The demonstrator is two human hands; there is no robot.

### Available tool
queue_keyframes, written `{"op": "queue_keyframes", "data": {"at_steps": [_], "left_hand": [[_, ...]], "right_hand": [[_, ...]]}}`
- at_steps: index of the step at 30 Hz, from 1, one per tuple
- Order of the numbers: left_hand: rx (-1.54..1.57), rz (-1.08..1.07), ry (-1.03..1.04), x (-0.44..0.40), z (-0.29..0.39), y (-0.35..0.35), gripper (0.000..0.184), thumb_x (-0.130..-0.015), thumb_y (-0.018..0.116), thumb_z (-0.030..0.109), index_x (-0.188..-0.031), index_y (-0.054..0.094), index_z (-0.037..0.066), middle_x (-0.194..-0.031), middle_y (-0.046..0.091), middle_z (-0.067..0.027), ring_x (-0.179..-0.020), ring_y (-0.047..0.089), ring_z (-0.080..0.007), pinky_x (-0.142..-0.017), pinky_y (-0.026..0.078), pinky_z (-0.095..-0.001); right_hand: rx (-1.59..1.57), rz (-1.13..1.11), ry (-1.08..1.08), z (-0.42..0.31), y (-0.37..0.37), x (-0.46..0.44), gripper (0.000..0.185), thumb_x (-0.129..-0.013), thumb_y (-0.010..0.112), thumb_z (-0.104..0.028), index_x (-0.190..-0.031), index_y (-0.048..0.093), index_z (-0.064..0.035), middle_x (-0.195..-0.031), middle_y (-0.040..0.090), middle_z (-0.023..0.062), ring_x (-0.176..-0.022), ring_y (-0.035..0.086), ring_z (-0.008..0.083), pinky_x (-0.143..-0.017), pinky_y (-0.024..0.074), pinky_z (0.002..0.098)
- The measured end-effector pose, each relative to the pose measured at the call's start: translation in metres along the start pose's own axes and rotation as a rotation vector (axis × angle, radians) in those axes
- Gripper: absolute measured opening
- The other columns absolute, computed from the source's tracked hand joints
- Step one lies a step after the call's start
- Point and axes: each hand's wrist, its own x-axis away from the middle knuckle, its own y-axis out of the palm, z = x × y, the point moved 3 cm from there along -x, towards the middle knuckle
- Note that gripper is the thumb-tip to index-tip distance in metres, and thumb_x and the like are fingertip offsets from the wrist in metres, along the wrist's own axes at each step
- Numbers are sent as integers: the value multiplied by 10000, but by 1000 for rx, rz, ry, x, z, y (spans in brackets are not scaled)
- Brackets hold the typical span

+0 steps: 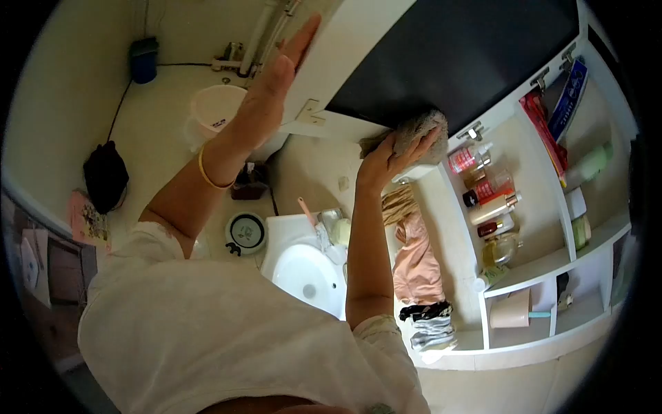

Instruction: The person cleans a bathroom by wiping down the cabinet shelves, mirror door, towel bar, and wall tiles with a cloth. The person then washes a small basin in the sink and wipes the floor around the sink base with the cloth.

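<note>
My right hand [398,157] is closed around a bunched grey cloth [429,131]. That cloth presses against the lower edge of an open cabinet door [365,41], which has a white frame and a dark inner panel [462,62]. On the left, my left hand [265,100] is raised with its fingers stretched out flat, alongside the door's outer edge; whether its palm touches the door I cannot tell. A yellow bangle [204,168] circles that wrist. Beside the door, the white wall cabinet [545,155] shows its shelves.
Several bottles [493,207] line the cabinet, with a toothpaste box [569,96] and a pink cup [510,309]. Clothes [417,259] hang beside it. Below are a white washbasin [283,259], a round pot-like container [246,231], a bucket [217,103] and wall pipes [258,34].
</note>
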Motion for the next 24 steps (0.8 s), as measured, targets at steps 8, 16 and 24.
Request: {"op": "queue_keyframes", "data": {"at_steps": [8, 16, 24], "left_hand": [[251, -61, -206, 2, 19, -3, 719, -967, 192, 544, -1459, 132, 23, -1503, 205, -119, -1369, 232, -208, -1121, 165, -321], [226, -21, -156, 0, 14, 0, 748, -970, 246, 522, -1425, 155, -65, -1481, 237, -151, -1364, 240, -221, -1122, 158, -330], [111, -64, -111, 0, 13, -3, 581, -980, 430, 243, -1419, 201, -61, -1444, 305, -165, -1330, 284, -191, -1082, 222, -306]], "right_hand": [[-201, -514, -603, -107, 30, -5, 609, -691, 696, -232, -1266, 538, -111, -1464, 287, 149, -1330, 227, 421, -1083, 209, 545], [25, -260, -774, -138, 46, -177, 653, -730, 646, -321, -1312, 480, -77, -1474, 219, 232, -1336, 187, 480, -1079, 222, 521], [79, 4, -806, -173, 40, -337, 582, -856, 504, -285, -1366, 382, -34, -1432, 294, 238, -1323, 250, 419, -1106, 176, 460]]}}
